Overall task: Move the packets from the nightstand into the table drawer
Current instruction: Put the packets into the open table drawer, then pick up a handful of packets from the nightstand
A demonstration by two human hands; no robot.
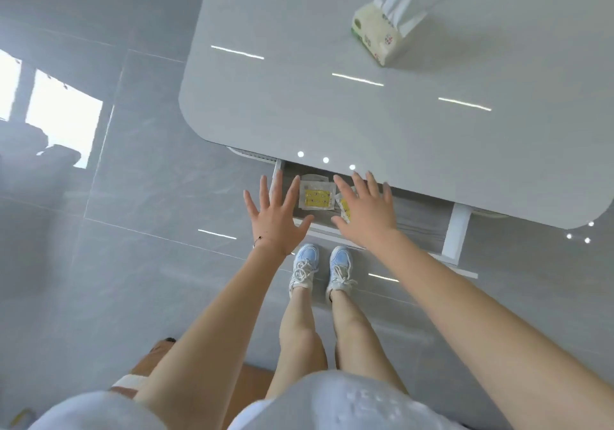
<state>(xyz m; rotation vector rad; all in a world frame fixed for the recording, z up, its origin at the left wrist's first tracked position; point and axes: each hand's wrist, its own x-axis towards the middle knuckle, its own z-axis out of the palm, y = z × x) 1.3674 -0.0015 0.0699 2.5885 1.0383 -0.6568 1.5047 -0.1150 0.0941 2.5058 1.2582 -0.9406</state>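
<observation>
The table drawer (pixel 418 217) is pulled out under the front edge of a glossy grey table (pixel 332 103). A clear packet with a yellow label (pixel 315 197) lies flat in the drawer's left part. A second yellow packet (pixel 344 208) lies beside it, partly covered by my right hand (pixel 365 210). That hand hovers over the drawer, fingers spread, holding nothing. My left hand (pixel 274 217) is spread open over the drawer's left end, also holding nothing. The nightstand is out of view.
A soft tissue pack (pixel 378 35) with a tissue sticking up lies on the table at the back. White table leg (pixel 457 233) stands right of the drawer. My feet in pale sneakers (pixel 320 270) stand on the grey tiled floor. A brown wooden object (pixel 156 356) sits behind me, lower left.
</observation>
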